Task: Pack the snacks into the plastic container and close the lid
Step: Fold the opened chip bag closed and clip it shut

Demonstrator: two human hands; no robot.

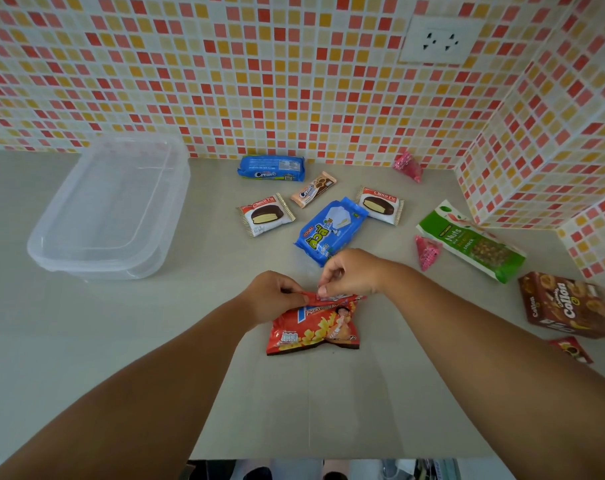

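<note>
Scene bright and evenly lit, soft diffuse light with no source in view; the desk (86, 341) shows only faint shadows under the arms and beside the red snack bag (313, 329). Strong wide-angle distortion: the tiled wall (294, 81) bows and its grid lines curve towards the frame edges. Centre fairly sharp; far right edge and the brown box (564, 304) smeared and soft; slight sheen on the clear container (110, 209).

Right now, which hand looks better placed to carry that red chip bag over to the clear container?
Probably the left hand: it already pinches the red chip bag and is nearer the plastic container on the left. The right hand also pinches it, but would cross over.
</note>
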